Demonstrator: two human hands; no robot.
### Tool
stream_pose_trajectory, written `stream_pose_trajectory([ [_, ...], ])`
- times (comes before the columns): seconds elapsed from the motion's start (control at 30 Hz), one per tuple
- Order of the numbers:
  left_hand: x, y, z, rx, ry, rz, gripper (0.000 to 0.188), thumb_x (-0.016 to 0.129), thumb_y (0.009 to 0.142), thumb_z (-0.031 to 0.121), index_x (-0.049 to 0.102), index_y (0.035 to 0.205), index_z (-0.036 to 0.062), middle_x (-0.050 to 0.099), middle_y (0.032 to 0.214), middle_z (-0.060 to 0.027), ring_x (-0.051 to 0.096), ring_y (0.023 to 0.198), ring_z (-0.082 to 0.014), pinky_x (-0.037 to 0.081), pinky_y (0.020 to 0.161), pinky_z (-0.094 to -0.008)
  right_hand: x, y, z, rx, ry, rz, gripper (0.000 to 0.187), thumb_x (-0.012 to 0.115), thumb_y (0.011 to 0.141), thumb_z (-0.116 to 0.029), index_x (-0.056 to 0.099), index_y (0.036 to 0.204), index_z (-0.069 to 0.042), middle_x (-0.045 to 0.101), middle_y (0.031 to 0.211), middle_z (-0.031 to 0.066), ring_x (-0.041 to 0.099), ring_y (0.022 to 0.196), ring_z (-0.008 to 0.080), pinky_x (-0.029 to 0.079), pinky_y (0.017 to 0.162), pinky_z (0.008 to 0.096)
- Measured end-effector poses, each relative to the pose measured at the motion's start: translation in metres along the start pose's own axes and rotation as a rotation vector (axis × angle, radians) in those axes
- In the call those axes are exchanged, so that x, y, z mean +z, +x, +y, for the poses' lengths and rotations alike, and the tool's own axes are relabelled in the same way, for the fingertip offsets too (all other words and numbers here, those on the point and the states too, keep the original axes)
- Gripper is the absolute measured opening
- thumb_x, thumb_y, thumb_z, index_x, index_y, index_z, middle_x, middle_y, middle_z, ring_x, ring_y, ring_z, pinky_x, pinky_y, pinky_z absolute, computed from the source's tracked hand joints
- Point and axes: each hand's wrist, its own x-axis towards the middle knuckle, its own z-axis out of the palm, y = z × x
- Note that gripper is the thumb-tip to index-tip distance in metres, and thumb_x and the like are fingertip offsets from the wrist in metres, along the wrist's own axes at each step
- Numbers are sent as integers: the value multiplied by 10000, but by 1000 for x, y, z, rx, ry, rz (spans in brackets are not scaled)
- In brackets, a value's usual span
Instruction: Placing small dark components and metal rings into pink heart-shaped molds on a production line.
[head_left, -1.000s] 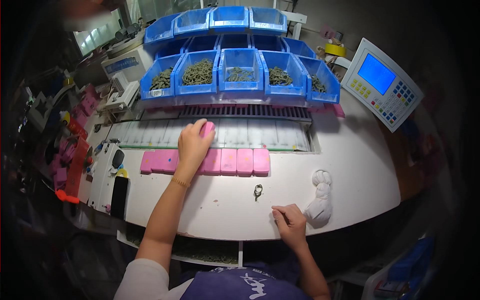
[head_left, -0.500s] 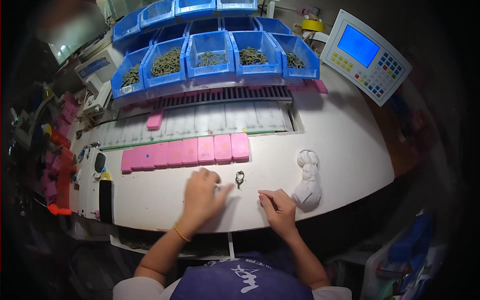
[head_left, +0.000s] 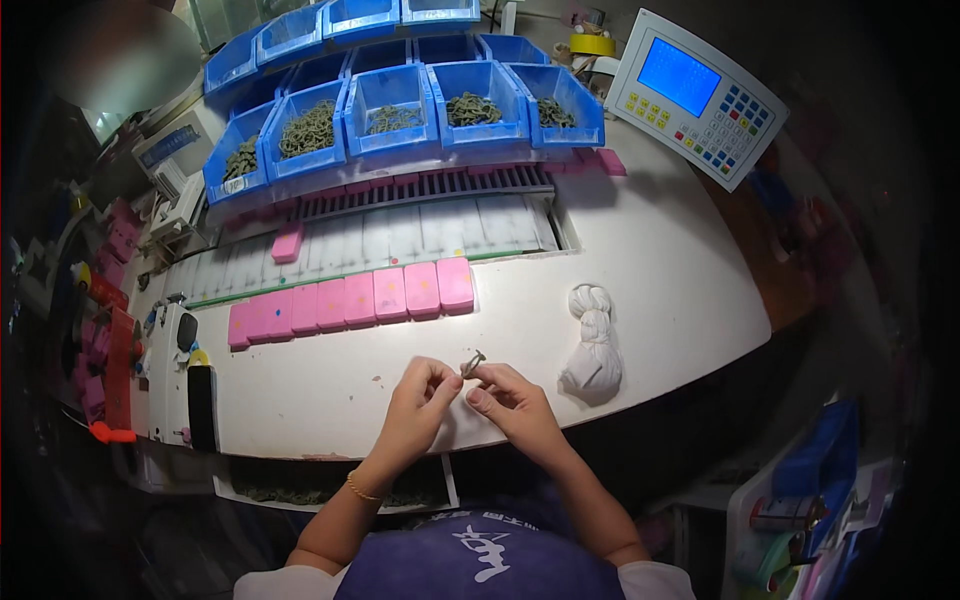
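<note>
Green ring-like piece point(head_left: 474, 364), just below frame centre, appears pinched in the left hand point(head_left: 418, 405), by fingertips presumably for control; right hand point(head_left: 517, 408) adjoins it, grip cannot be told; pink blocks point(head_left: 345, 303) rowed left of centre, presumably for reach.

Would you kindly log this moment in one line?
left hand: fingertips at ring; right hand: fingertips at ring; pink blocks: row on table; white bundle: right of hands
</note>
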Motion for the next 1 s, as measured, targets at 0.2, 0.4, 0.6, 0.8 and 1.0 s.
stream_pose_trajectory([
  [0.2, -15, -20, 17, -469, -642, -371, 263, 505, 1046, 313, 558, 994, 60, 523, 922, 6, 480, 796, -84, 432, 760, -247, 2, -5, -1, 19, 403, -104, 195, 663, 955, -138, 707, 1093, -7, 647, 1059, 30, 582, 938, 103, 461, 894, 268],
  [0.4, -14, -28, 19, -477, -793, -411, 253, 463, 1058, 275, 543, 1048, 35, 575, 977, -45, 586, 851, -139, 496, 798, -287, 6, -11, -5, 3, 395, -26, 120, 657, 948, -98, 703, 960, 12, 641, 949, 49, 596, 881, 131, 464, 839, 288],
  [0.6, -13, -34, 22, -400, -778, -342, 250, 532, 1022, 179, 600, 1134, -33, 630, 1016, -103, 620, 817, -164, 522, 780, -307, 11, -15, -4, 21, 433, 28, 132, 669, 947, -118, 699, 940, 10, 645, 905, 49, 597, 810, 99, 469, 795, 255],
  [0.8, -12, -36, 19, -280, -660, -292, 278, 584, 1002, 180, 636, 1172, -34, 658, 1015, -80, 588, 815, -117, 508, 789, -263, 16, -18, -9, -1, 455, 59, 126, 667, 949, -122, 698, 965, -2, 665, 869, 33, 601, 838, 92, 464, 816, 254],
  [1.0, -9, -37, 25, -392, -784, -258, 259, 590, 986, 134, 640, 1161, -51, 663, 971, -101, 603, 778, -137, 518, 766, -287, 15, -19, -4, 118, 576, 59, 140, 658, 959, -147, 694, 957, -12, 668, 837, 21, 599, 855, 94, 455, 850, 261],
])
